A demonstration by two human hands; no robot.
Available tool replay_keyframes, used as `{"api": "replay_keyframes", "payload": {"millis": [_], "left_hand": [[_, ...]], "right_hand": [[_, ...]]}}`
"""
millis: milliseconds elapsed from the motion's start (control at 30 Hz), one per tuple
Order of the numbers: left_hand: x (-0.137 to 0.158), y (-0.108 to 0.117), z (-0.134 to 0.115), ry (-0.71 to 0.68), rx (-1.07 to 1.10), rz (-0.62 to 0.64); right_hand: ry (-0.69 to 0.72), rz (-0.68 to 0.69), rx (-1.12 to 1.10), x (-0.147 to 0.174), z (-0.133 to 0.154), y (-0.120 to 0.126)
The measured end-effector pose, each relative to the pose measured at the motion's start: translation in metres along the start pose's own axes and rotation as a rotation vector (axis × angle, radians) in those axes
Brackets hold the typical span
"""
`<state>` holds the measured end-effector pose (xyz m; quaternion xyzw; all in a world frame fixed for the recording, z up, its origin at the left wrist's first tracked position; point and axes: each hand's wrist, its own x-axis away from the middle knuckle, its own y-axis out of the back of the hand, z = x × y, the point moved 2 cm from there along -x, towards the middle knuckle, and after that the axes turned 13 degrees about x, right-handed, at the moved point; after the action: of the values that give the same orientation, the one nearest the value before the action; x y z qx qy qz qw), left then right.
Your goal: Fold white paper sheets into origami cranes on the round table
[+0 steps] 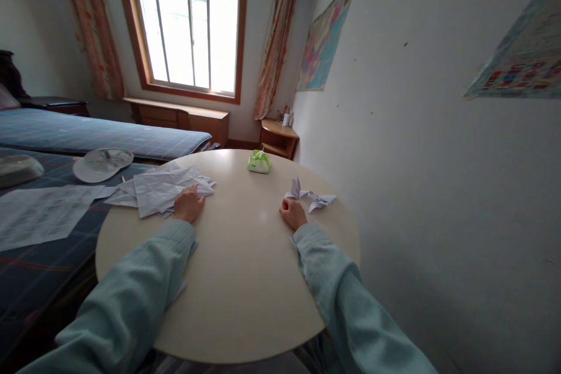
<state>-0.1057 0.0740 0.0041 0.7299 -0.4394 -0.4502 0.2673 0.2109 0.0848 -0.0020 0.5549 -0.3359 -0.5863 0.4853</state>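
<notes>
Papers (pixel 158 188) under left hand (pixel 189 204)

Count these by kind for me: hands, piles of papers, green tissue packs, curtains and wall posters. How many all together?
Hands: 2 (left hand, right hand)
Paper pile: 1
Green tissue pack: 1
Curtains: 2 (left curtain, right curtain)
Wall posters: 2 (far poster, near poster)
Total: 8

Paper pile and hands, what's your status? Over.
Left hand on the paper pile. Right hand curled beside folded papers. Green packet farther off, touching neither hand.
</notes>
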Motion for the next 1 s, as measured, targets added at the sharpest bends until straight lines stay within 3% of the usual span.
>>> {"api": "replay_keyframes", "payload": {"millis": [200, 300, 400, 667, 867, 1000], "left_hand": [[0.000, 0.002, 0.000, 0.065, -0.014, 0.050], [-0.001, 0.002, -0.002, -0.062, -0.049, -0.011], [-0.002, 0.002, -0.002, -0.101, -0.086, -0.021], [-0.002, 0.004, 0.004, 0.032, -0.034, 0.067], [-0.006, 0.000, 0.003, -0.162, 0.018, -0.015], [-0.003, -0.008, -0.001, -0.330, 0.086, 0.101]], "right_hand": [[-0.007, -0.021, -0.036, 0.001, -0.001, 0.000], [-0.017, -0.006, -0.030, 0.002, 0.000, 0.001], [-0.023, -0.012, -0.029, 0.004, 0.000, 0.002], [-0.020, -0.017, -0.048, 0.003, -0.001, 0.002], [-0.016, -0.025, -0.063, 0.003, 0.000, 0.002], [-0.012, -0.027, -0.045, 0.003, 0.001, 0.001]]}}
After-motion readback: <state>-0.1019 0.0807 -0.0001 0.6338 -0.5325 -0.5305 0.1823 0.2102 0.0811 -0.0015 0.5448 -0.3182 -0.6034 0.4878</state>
